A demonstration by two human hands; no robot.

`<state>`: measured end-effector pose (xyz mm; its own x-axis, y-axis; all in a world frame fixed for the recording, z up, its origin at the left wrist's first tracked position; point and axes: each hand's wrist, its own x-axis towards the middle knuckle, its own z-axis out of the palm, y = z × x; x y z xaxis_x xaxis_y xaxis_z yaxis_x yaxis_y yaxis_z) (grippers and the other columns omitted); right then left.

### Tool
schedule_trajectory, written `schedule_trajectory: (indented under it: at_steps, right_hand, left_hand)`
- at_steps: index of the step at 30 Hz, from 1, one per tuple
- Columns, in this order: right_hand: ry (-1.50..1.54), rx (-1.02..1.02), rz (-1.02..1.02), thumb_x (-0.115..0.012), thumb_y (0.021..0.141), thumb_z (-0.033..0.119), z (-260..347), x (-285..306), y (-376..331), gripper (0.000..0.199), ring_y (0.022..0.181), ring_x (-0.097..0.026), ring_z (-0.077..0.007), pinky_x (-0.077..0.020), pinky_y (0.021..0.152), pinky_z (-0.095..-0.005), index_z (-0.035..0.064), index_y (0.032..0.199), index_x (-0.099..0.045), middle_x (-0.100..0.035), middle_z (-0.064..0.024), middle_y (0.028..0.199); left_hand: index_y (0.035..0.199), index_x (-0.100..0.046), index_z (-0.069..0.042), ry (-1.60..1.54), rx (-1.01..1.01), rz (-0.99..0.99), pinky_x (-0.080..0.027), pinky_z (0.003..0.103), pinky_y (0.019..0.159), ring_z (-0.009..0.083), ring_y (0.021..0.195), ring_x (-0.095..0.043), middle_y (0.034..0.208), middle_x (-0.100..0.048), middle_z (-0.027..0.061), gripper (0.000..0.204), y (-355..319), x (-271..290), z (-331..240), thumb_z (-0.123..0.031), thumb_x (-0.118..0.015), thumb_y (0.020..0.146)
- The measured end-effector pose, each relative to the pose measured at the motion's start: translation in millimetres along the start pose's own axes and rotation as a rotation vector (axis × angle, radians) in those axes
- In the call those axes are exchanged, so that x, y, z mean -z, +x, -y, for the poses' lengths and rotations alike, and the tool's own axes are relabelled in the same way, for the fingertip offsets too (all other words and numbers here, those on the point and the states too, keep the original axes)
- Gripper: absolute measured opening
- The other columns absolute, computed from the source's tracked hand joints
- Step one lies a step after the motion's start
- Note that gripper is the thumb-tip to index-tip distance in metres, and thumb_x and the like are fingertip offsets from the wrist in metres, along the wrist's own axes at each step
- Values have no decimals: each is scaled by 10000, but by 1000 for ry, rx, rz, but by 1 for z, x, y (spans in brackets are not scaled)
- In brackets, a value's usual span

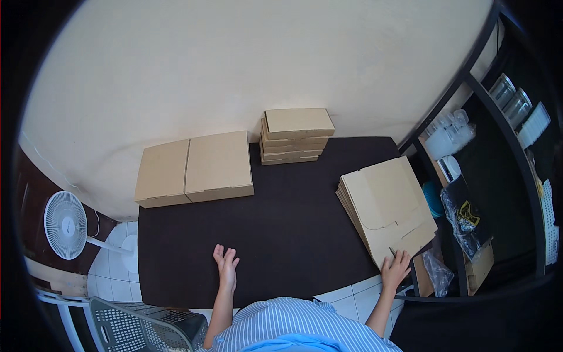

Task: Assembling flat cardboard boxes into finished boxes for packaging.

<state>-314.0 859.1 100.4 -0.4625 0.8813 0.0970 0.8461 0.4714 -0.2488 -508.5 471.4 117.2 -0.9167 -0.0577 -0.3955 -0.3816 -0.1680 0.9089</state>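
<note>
My left hand [226,267] is raised over the dark table [281,234], palm partly turned up, fingers apart and nothing in it. At the right, my right hand [397,267] rests on the near corner of a stack of flat, unfolded cardboard boxes [384,202]. Its fingers are spread over the top sheet near a small slot. The top sheet shows cut flaps and a curved tab, and the sheets beneath fan out slightly along the left side.
Two closed cardboard boxes [217,161] sit side by side at the back left. Several smaller boxes [298,123] are piled by the wall. A shelf [510,117] with plastic containers stands right, a white fan [65,225] left, and a grey perforated chair [120,325] at the lower left.
</note>
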Motion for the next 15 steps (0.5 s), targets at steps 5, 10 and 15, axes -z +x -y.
schedule_trajectory:
  at_steps: [5,10,15]
  right_hand:
    - [-103,144,73,-670,702,347,24,-1,-3,534,1212,-327,-294,-185,1008,-551,49,1119,-518,-400,-139,1251]
    - [-114,174,123,-736,612,390,23,2,4,651,1182,-348,-279,-156,1018,-549,44,1120,-521,-422,-128,1209]
    - [-140,121,96,-775,531,429,15,22,1,739,1210,-294,-301,-145,1018,-555,28,1102,-535,-380,-155,1232]
  left_hand:
    - [1347,-133,-118,22,4,90,-345,405,913,241,1249,-244,1401,-121,146,671,-30,-11,11,-263,-552,843]
    - [1355,-96,-78,15,31,76,-390,353,903,267,1232,-328,1406,-137,158,680,-55,-4,20,-172,-541,850]
    - [1344,-125,-75,31,55,61,-395,341,883,252,1204,-356,1395,-158,152,673,-70,12,31,-192,-556,840]
